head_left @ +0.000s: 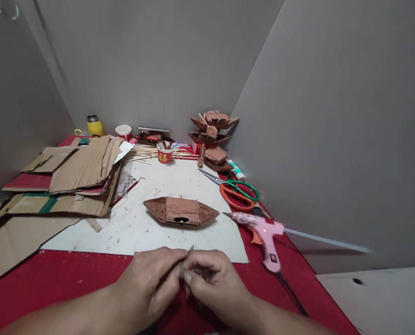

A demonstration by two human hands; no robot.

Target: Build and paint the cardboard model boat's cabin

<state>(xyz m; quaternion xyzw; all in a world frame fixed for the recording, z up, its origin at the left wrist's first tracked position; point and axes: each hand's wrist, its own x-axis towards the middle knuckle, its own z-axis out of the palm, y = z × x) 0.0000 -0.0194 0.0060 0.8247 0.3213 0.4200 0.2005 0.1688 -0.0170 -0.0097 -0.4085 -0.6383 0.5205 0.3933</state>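
Note:
My left hand [155,279] and my right hand [216,278] meet at the near edge of the white sheet, fingertips pinched together. Between them is a small thin brownish piece [190,250]; its tip pokes out above the fingers and the rest is mostly hidden, so its kind is unclear. Just beyond lies a brown model boat [183,211] with a covered cabin and a dark opening in its near side. Neither hand touches the boat. A pink hot glue gun [268,232], its red light on, lies to the right with a glue stick in its back.
Stacked cardboard pieces [82,172] fill the left side. Scissors [240,190] with green and orange handles lie right of the paper [151,181]. Behind are a red paper cup [164,153], thin wooden sticks [143,151], more model boats [214,125] and a yellow bottle [95,126].

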